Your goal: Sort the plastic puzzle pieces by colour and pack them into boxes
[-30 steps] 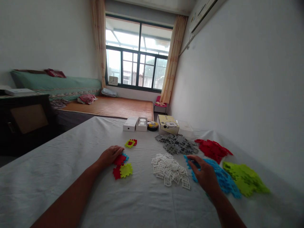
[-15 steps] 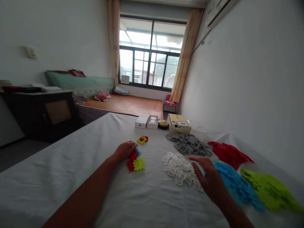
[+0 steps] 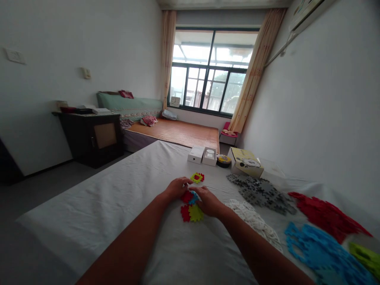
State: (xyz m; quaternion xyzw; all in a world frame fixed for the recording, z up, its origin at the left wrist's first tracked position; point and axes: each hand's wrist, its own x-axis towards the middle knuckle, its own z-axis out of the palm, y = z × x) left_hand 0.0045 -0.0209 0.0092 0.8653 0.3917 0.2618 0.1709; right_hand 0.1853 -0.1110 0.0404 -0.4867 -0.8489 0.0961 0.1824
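My left hand (image 3: 178,188) is at the middle of the cloth-covered surface, its bent fingers at the upper edge of a red interlocking plastic piece (image 3: 186,196). Against that piece lies a blue interlocking piece (image 3: 193,197). From the other side comes my right hand (image 3: 208,202), with index finger stretched and thumb apart around the blue piece; whether it touches is unclear. Just nearer to me, a second red piece (image 3: 185,214) joins a yellow-green piece (image 3: 196,213). Beyond my fingertips sits a yellow-green ring-shaped piece (image 3: 194,177) with red showing through.
On the right are piles of white pieces (image 3: 252,219), grey pieces (image 3: 264,192), red pieces (image 3: 326,213), blue pieces (image 3: 317,245) and yellow-green pieces (image 3: 366,255). A white box (image 3: 195,154), a round tin (image 3: 223,160) and a yellow carton (image 3: 246,162) stand at the far edge.
My right hand has moved left from over the white pile to the blue and red pieces beside my left hand. The camera view has turned left.
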